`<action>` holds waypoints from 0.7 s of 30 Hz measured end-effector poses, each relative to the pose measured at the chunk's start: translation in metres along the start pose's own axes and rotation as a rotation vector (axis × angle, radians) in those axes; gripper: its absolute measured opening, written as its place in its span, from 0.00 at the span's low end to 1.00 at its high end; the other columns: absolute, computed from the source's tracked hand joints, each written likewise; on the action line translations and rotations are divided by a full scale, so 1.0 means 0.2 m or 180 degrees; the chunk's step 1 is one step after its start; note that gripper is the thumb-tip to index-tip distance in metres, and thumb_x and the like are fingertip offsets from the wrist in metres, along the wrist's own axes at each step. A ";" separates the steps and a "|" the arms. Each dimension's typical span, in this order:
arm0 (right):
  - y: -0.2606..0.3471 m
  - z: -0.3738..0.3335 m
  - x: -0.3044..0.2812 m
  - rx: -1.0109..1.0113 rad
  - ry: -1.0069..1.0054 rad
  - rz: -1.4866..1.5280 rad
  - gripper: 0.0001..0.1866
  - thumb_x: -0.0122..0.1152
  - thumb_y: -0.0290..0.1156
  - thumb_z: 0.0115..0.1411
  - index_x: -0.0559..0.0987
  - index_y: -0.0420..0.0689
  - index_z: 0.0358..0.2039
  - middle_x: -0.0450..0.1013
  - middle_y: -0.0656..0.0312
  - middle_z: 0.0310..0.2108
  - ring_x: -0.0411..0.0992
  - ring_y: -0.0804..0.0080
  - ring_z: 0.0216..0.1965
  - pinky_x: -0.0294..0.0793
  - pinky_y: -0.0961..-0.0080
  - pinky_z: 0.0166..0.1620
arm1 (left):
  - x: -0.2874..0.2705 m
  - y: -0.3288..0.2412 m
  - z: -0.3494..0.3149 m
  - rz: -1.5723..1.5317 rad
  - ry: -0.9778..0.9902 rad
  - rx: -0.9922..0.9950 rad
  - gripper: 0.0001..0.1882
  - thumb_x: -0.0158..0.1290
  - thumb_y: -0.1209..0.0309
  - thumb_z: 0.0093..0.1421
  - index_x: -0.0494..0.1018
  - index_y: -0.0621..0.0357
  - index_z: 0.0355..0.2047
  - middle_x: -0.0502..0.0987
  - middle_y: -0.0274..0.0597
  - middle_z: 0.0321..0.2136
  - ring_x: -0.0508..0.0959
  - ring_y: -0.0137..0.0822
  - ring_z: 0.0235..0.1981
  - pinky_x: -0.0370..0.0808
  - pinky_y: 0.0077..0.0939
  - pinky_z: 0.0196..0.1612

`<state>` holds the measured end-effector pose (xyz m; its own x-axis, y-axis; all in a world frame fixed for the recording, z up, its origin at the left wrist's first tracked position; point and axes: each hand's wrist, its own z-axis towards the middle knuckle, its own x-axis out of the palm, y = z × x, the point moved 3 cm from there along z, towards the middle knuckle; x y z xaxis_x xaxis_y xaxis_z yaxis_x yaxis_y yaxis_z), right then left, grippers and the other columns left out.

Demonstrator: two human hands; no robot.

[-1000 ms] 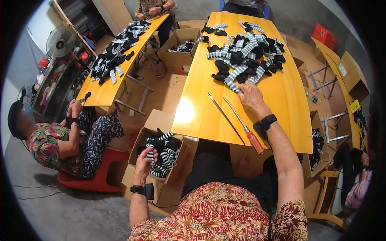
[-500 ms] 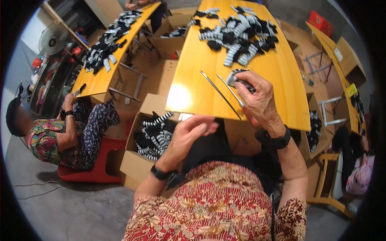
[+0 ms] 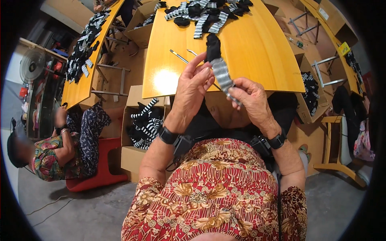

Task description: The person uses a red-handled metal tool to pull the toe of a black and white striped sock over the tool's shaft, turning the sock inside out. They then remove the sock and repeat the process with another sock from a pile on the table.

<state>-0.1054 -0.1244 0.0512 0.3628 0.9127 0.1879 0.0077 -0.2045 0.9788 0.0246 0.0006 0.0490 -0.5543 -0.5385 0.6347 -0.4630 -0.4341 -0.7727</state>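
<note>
A striped sock (image 3: 220,70), grey and white with a black foot end, hangs over the table's near edge. My right hand (image 3: 251,98) is closed on its striped lower end, thumb against the fabric. My left hand (image 3: 193,80) is beside the sock's middle, fingers apart and slightly bent; whether the fingertips touch it is hard to tell. Behind my left hand, a thin metal rod (image 3: 178,56) and the tip of a second metal tool (image 3: 191,51) lie on the yellow table (image 3: 257,60), mostly covered by my hand and the sock.
A pile of striped and black socks (image 3: 207,16) covers the table's far part. Boxes of socks stand to the left (image 3: 134,154) and right (image 3: 319,108) of me. Further left, a person (image 3: 60,146) sits on a red chair (image 3: 98,164) at another sock-covered table (image 3: 76,90).
The sock, bunched in my right hand before, is now stretched out lengthwise. My left hand has risen beside it, and my right hand has come nearer my body. The whole view has shifted.
</note>
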 end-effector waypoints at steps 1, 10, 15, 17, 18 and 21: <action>-0.01 -0.01 -0.03 -0.0067 -0.0215 0.0224 0.09 0.58 0.28 0.61 0.77 0.38 0.40 0.74 0.66 0.26 0.69 0.85 0.22 0.68 0.89 0.25 | 0.01 0.01 0.01 0.0354 0.0075 -0.0020 0.27 0.55 0.71 0.62 0.61 0.59 0.60 0.74 0.42 0.48 0.76 0.30 0.46 0.74 0.22 0.48; -0.20 -0.10 -0.27 -0.0298 -0.1088 0.0204 0.09 0.59 0.29 0.61 0.77 0.38 0.38 0.75 0.66 0.28 0.70 0.86 0.27 0.68 0.89 0.31 | 0.09 0.20 -0.05 0.1497 0.0844 -0.0460 0.16 0.55 0.69 0.62 0.72 0.63 0.48 0.78 0.40 0.40 0.77 0.26 0.41 0.72 0.19 0.47; -0.17 -0.11 -0.26 -0.0132 -0.1108 0.0794 0.08 0.61 0.29 0.60 0.78 0.38 0.37 0.75 0.67 0.31 0.70 0.85 0.29 0.70 0.87 0.35 | 0.14 0.27 -0.11 0.2026 0.1282 -0.1246 0.15 0.57 0.67 0.61 0.74 0.64 0.45 0.77 0.33 0.35 0.74 0.22 0.36 0.71 0.16 0.44; -0.19 -0.11 -0.25 -0.0191 -0.1080 0.1097 0.08 0.61 0.28 0.60 0.77 0.38 0.37 0.75 0.66 0.31 0.71 0.84 0.29 0.70 0.86 0.35 | 0.14 0.32 -0.12 0.1918 0.1382 -0.1152 0.15 0.57 0.66 0.61 0.74 0.62 0.43 0.76 0.31 0.34 0.73 0.20 0.35 0.71 0.15 0.41; -0.21 -0.08 -0.25 -0.0211 -0.1032 0.1245 0.08 0.61 0.28 0.60 0.77 0.38 0.37 0.75 0.66 0.30 0.71 0.84 0.29 0.71 0.86 0.36 | 0.15 0.32 -0.11 0.1903 0.1349 -0.1094 0.14 0.57 0.66 0.61 0.74 0.62 0.43 0.76 0.30 0.34 0.73 0.20 0.35 0.71 0.15 0.40; -0.22 -0.09 -0.24 -0.0142 -0.1014 0.1484 0.07 0.60 0.28 0.61 0.76 0.39 0.37 0.75 0.65 0.31 0.72 0.82 0.32 0.72 0.84 0.36 | 0.15 0.37 -0.10 0.1540 0.1140 -0.0922 0.12 0.56 0.67 0.62 0.74 0.61 0.42 0.76 0.29 0.33 0.73 0.19 0.34 0.71 0.14 0.38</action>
<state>-0.1403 -0.1517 0.0007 0.5817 0.5761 0.5742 -0.2577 -0.5391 0.8019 -0.0414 -0.0336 0.0109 -0.9185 -0.3289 0.2194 -0.2439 0.0346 -0.9692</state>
